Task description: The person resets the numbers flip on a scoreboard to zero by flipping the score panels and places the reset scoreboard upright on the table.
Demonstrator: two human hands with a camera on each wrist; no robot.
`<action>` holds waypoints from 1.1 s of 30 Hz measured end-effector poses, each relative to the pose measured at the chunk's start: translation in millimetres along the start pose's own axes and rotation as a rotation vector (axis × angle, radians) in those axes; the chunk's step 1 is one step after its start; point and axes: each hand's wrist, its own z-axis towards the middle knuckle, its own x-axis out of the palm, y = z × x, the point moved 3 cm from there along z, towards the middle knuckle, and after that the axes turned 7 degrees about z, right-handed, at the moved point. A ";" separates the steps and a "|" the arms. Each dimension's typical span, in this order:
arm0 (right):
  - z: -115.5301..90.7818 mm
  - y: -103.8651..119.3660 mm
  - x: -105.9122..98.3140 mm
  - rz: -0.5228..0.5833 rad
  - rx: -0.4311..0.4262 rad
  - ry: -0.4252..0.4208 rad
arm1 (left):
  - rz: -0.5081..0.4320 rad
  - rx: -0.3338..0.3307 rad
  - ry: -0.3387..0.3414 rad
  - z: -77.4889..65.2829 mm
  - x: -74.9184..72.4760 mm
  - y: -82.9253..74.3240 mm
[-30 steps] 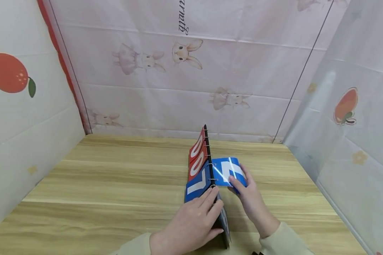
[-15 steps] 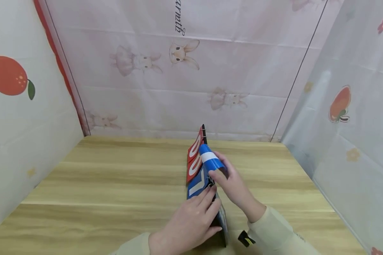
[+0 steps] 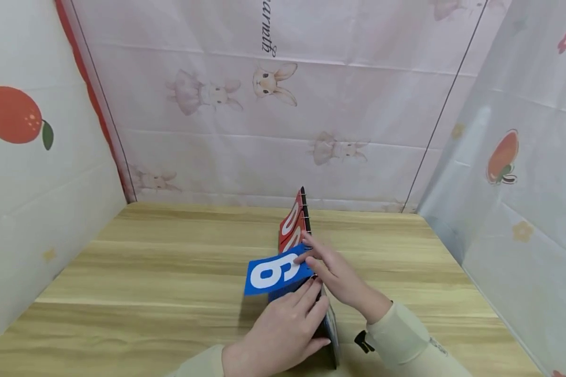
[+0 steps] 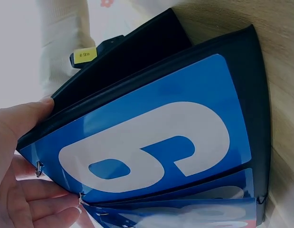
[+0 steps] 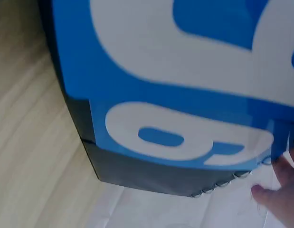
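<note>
A tabletop flip scoreboard (image 4: pixel 260 109) stands tent-like, its black top edge running away from me. My left hand (image 3: pixel 283 327) grips its near end, fingers over the ridge and thumb round the other side. A blue card (image 3: pixel 260 283) with a white looped digit sticks out to the left from the rings. My right hand (image 3: pixel 341 277) reaches over the ridge from the right, fingers extended and touching that card near the rings. Red cards (image 3: pixel 291 220) hang at the far end, partly covered. The right wrist view shows another blue number card (image 5: pixel 184 137) below the nearest one.
The scoreboard stands on a wood-grain table (image 3: pixel 146 293). Behind the table hangs a sheet with rabbit prints (image 3: pixel 226 152), and printed sheets close off both sides. A small black piece (image 3: pixel 364 341) sits beside the right sleeve.
My right hand has carried the blue card up from the right side and over the ridge to the left; its fingers have loosened from it. The left hand keeps its grip.
</note>
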 end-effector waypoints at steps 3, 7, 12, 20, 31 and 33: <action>-2.5 -4.0 -3.9 0.039 -0.055 -0.006 | 0.003 0.001 -0.024 0.7 -0.5 0.7; -5.6 -8.0 -6.0 -0.025 -0.152 -0.010 | 0.040 0.009 -0.083 0.9 -1.4 0.5; -4.1 -11.0 -5.9 -0.015 -0.152 0.008 | 0.022 -0.008 -0.065 -0.2 -1.3 2.5; -34.1 -53.4 3.7 0.276 0.504 -0.126 | 0.008 -0.010 -0.092 -1.8 0.1 -0.2; -51.1 -51.4 23.3 0.351 0.581 -0.024 | 0.066 0.008 -0.128 -0.7 0.8 0.2; -52.1 -49.5 22.8 0.309 0.595 -0.041 | 0.043 0.001 -0.101 -0.9 1.0 0.0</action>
